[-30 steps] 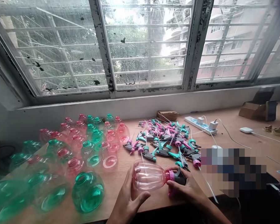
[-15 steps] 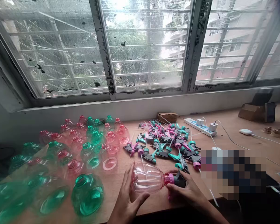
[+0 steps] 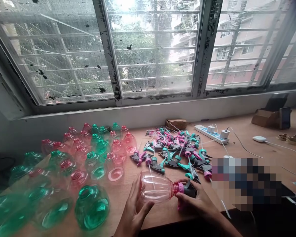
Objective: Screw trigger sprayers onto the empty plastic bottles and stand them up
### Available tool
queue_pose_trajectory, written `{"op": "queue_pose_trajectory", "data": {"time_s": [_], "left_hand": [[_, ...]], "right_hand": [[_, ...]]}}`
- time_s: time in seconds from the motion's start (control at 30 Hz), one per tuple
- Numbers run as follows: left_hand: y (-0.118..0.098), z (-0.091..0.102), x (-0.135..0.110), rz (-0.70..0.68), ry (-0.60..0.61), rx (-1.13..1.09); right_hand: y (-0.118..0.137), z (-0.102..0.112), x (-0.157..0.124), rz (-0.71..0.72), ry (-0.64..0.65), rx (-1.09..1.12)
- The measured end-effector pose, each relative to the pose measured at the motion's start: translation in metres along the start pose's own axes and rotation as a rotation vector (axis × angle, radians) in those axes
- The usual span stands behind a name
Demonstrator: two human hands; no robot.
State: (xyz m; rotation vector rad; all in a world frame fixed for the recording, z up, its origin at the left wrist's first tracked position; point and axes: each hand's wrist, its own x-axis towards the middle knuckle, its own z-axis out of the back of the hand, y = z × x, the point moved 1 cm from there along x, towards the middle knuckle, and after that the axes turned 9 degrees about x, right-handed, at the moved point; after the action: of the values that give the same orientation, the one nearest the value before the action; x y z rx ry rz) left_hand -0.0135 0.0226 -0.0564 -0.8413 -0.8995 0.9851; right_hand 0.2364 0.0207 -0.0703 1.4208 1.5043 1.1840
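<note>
A clear pink plastic bottle lies on its side just above the wooden table, near the front edge. My left hand cups its round base, fingers curled round it. My right hand grips the black and pink trigger spray head that sits on the bottle's neck. A thin dip tube shows inside the bottle.
Several empty pink and green bottles crowd the table's left side. A heap of loose trigger spray heads lies behind my hands. A white power strip with chargers, a cardboard box and a blurred patch sit to the right.
The bottle and both hands stay almost in place. My right hand's fingers have shifted a little round the spray head, and the view has tilted slightly.
</note>
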Motion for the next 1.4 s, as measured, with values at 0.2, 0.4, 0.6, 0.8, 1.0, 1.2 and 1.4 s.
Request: {"op": "queue_pose_trajectory", "data": {"time_s": [0.2,0.4,0.6,0.8,1.0,1.2,1.4], "left_hand": [[-0.001,-0.003,-0.002,-0.059,0.011,0.091],[-0.003,-0.001,-0.003,0.031,0.000,0.010],[-0.005,-0.002,0.000,-0.074,-0.042,0.123],[0.005,-0.004,0.000,-0.015,0.005,0.041],[0.001,0.000,0.002,-0.033,0.014,0.108],[0.002,-0.004,0.001,-0.027,-0.006,0.008],[-0.009,-0.003,0.000,-0.012,-0.010,0.068]], "right_hand": [[0.000,0.002,0.001,-0.001,-0.018,0.072],[0.002,-0.002,-0.001,0.020,-0.001,0.012],[0.001,0.001,0.002,-0.009,-0.018,0.071],[0.001,0.001,0.001,-0.010,0.009,0.042],[0.002,0.001,0.001,-0.007,0.008,0.003],[0.000,0.002,0.001,-0.016,0.008,0.048],[0.001,0.001,0.001,-0.018,-0.008,0.012]]}}
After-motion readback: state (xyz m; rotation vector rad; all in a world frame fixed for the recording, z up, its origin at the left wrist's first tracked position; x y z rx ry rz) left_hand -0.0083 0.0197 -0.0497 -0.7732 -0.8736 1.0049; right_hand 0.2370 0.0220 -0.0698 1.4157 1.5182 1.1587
